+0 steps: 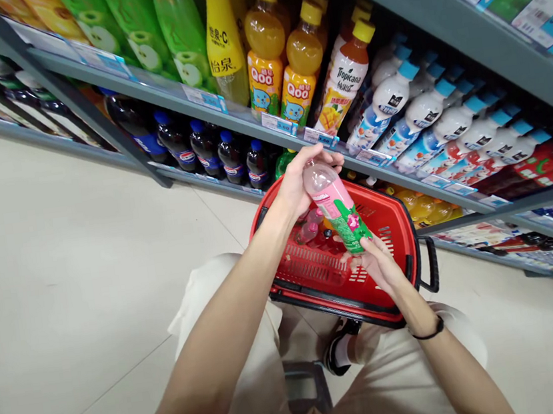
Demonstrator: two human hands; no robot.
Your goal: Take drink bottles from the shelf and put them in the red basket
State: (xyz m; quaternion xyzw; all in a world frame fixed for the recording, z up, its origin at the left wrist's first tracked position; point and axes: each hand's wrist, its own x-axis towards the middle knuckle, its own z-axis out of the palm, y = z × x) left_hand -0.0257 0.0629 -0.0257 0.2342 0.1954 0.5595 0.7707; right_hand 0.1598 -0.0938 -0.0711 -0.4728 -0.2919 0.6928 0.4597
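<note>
A drink bottle (340,207) with a pink and green label is held at a tilt between my two hands, above a red shopping basket (314,271). My left hand (297,176) wraps round its upper end, hiding the cap. At its lower end, the fingers and thumb of my right hand (372,261) grip the base. Inside the basket lie some bottles (309,226) with pink caps, partly hidden by my left hand and the bottle I hold.
Beyond the basket stands a grey shelf unit (241,125) with several rows of drinks. Qoo bottles (264,54), a Tropicana bottle (344,81) and white blue-capped bottles (389,102) line one shelf; Pepsi bottles (204,150) stand lower. The basket's black handle (430,263) sticks out right.
</note>
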